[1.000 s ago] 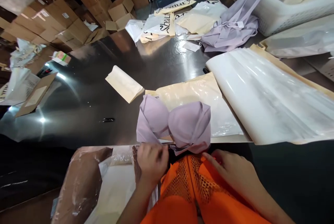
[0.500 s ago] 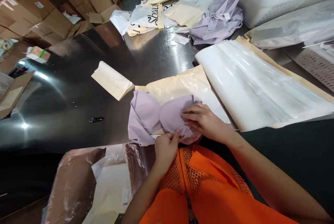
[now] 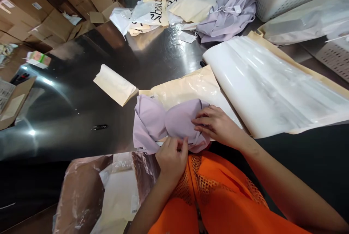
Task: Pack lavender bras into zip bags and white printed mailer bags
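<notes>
Dead centre, at the near edge of the desk (image 3: 155, 57), we had the bra (image 3: 180, 119), lilac, cups up, lying partly over a cream packet (image 3: 188, 84). Our right hand (image 3: 218, 125) was on it, fingers bent and a little apart, tips laid against the right cup! Down at the bra's lower edge we had our left hand (image 3: 171, 157), fingers curled in, thumb raised beside the forefinger; whether it was pinching the cloth, we could not tell.

Just right of the packet we saw a broad stack of glossy white plastic (image 3: 261, 90). Over on the left, a folded paper (image 3: 116, 87) lay at the packet's corner, and a small black tool (image 3: 99, 127) sat nearer to us. Now the far side of the desk: printed bags (image 3: 151, 13) in a heap, a lilac pile (image 3: 229, 23) right beside them, a white tag (image 3: 187, 37) just in front, and a white basket (image 3: 272, 1) on the right!

Below the desk, on our left, we had a film-covered brown box (image 3: 79, 190) with pale packets inside, and beyond the desk, cartons (image 3: 54, 27) stacked up
</notes>
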Demonstrator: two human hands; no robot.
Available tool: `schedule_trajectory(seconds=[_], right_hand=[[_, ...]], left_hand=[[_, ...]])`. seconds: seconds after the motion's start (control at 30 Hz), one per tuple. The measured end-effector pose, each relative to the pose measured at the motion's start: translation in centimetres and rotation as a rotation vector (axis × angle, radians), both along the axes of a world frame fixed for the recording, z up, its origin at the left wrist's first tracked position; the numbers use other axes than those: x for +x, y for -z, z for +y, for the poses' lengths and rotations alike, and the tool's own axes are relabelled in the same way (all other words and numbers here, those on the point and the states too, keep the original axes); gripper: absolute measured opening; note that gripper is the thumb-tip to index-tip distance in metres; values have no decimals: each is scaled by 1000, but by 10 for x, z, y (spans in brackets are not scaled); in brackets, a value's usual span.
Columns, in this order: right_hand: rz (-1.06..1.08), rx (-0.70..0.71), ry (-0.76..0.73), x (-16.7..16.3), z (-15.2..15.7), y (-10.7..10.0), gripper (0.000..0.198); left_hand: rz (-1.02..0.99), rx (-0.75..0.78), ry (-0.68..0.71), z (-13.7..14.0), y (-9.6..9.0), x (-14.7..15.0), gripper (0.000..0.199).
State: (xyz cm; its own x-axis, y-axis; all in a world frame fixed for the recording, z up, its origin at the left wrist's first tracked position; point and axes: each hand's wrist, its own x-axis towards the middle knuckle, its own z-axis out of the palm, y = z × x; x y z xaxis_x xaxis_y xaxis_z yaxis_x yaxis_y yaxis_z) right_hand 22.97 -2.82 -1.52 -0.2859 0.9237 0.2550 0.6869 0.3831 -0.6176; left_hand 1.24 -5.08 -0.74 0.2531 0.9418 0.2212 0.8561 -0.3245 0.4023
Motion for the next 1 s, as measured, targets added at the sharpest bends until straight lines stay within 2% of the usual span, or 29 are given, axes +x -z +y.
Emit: schedule_trajectory(seconds=[0.07, 0.2, 0.3, 0.4, 0.5, 0.57, 0.67, 0.8, 0.93, 1.0], right_hand=[[-12, -25, 11, -1, -1, -1, 20], [-22, -40, 61, -8, -5, -4, 18], [-34, -15, 93, -18, -6, -3, 12], [-84, 52, 173, -25, -7, 2, 15], [-108, 126, 275, -26, -10, 9, 15], [-94, 142, 291, -24, -13, 12, 15], [-66, 114, 266, -23, -17, 11, 16], [13, 54, 130, -20, -11, -2, 17], [15, 162, 107, -18, 16, -9, 15], [-49, 206, 100, -17, 36, -8, 17]], left_hand=[[-21, 73, 78, 5, -4, -3, 19], [-62, 53, 173, 13, -5, -9, 19], [-60, 123, 203, 13, 2, -10, 15], [-28, 209, 212, 9, 8, -13, 15], [-26, 212, 202, 4, 12, -17, 15], [-20, 202, 200, 2, 14, -19, 15], [-2, 213, 207, 0, 17, -19, 14], [-23, 172, 249, 2, 12, -18, 14], [-172, 5, 230, 15, -6, -14, 6], [-183, 44, 171, 29, -11, -8, 10]])
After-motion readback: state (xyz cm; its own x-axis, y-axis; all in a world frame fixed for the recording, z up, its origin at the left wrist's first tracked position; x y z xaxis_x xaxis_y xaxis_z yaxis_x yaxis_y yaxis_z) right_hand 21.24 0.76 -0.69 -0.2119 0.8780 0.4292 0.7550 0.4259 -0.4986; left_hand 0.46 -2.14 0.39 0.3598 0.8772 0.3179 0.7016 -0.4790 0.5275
